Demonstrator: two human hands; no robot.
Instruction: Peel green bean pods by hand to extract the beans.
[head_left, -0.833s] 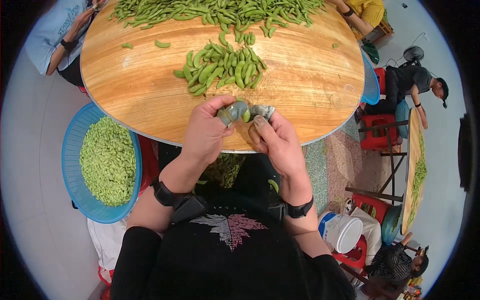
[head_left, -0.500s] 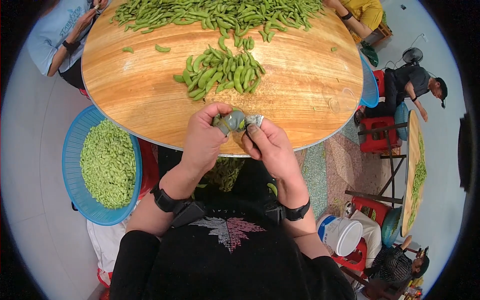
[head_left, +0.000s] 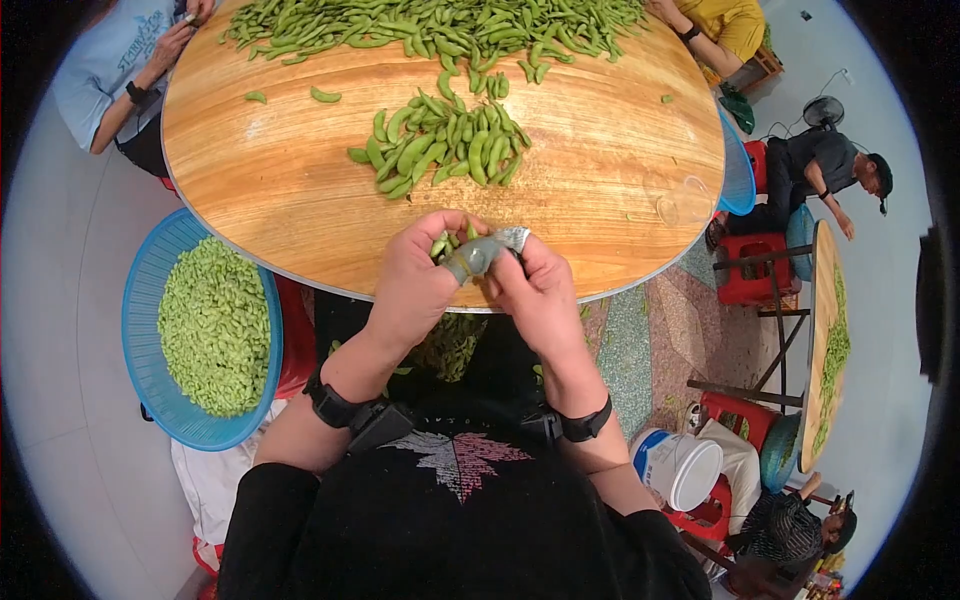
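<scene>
Both my hands meet above the near edge of the round wooden table (head_left: 300, 215). My left hand (head_left: 408, 272) is closed round a few green soybean pods (head_left: 440, 243), and a grey-green cover (head_left: 472, 259) wraps its thumb. Pressed against that thumb, my right hand (head_left: 540, 292) is closed in a pinch. A whitish wrap (head_left: 514, 238) shows on one of its fingers; what lies between the fingertips is hidden. Just beyond my hands sits a small pile of soybean pods (head_left: 450, 145).
A large heap of pods (head_left: 440, 22) covers the table's far side. At my left, a blue basket (head_left: 135, 330) holds shelled beans (head_left: 215, 330). A white bucket (head_left: 690, 475) stands at lower right. Other people sit at this table and a second table (head_left: 815, 350).
My right hand has shifted slightly left and closed in against the left thumb. The green bit that showed between the fingertips is now covered. More of the pods in my left palm show.
</scene>
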